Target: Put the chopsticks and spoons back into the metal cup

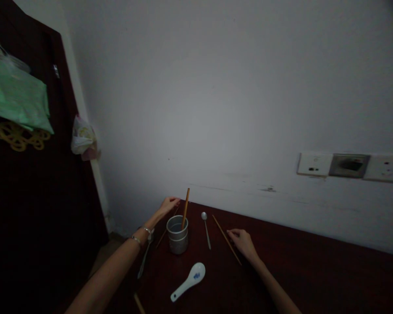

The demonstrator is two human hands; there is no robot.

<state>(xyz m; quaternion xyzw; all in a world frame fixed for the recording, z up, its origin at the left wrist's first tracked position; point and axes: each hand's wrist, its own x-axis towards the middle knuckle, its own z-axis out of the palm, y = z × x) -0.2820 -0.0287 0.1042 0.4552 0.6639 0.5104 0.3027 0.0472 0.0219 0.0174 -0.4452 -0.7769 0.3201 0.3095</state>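
Note:
My left hand [169, 205] reaches to the table's back edge, its fingers drawn together near the upper end of a wooden chopstick [163, 237]. Whether anything is between them is too small to tell. Right of that stands a grey metal cup [177, 240] with one chopstick [186, 207] leaning upright in it. My right hand [244, 243] rests on the table with curled fingers, just right of another chopstick [227, 240]; its grip is unclear. A long-handled metal spoon [207, 231] lies between cup and chopstick. In front is a white ceramic soup spoon [190, 281] with a blue mark.
Under my left forearm lies another metal utensil [144, 261], its head partly hidden. A wooden stick end [139, 303] shows at the bottom edge. The dark red table [314, 266] meets a wall with sockets [315, 164]. A door [36, 187] stands left.

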